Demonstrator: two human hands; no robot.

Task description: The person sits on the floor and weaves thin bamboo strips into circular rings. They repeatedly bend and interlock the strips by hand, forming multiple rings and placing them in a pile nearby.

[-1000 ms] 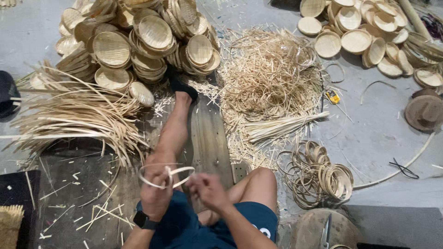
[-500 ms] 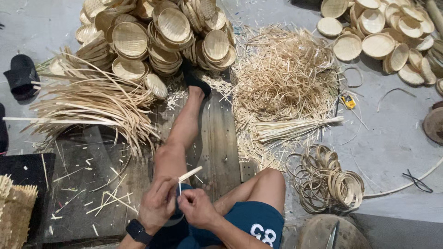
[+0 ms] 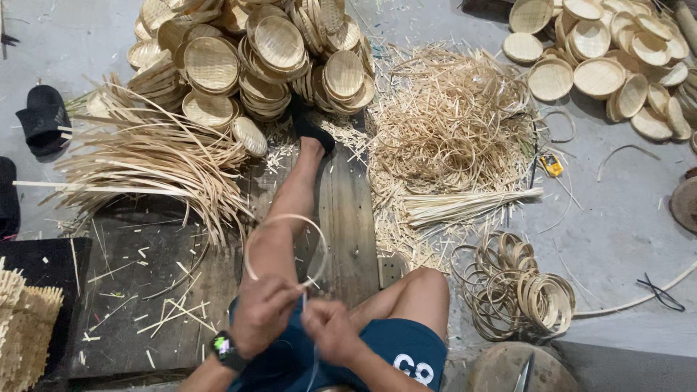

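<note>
Grey concrete floor (image 3: 624, 210) spreads beneath a basket-making spot, where a person sits on dark wooden planks (image 3: 348, 218) with one leg stretched toward twelve o'clock; both hands meet low in the frame, the left hand (image 3: 263, 313) curled shut around the crossing ends of a thin bamboo strip hoop (image 3: 284, 247), the right hand (image 3: 332, 332) pinched closed on the strip's loose tail, which trails down toward six o'clock; the hoop itself stands out above the knuckles, over the outstretched leg; a black wristwatch (image 3: 226, 350) sits on the left wrist; at eleven o'clock rises a heap of round woven trays (image 3: 254, 58), and a second heap (image 3: 610, 58) lies at two o'clock; long bamboo slivers (image 3: 145, 160) fan out at nine o'clock, a tangle of shavings (image 3: 450, 123) fills one o'clock, and a pile of finished rings (image 3: 523, 290) rests at four o'clock beside the bent knee; judging by the grip, the loop would come out best if the overlap were held flat and firm between the fingers while the tail is drawn evenly, so the strip bends in a smooth round rather than kinking or springing apart.
</note>
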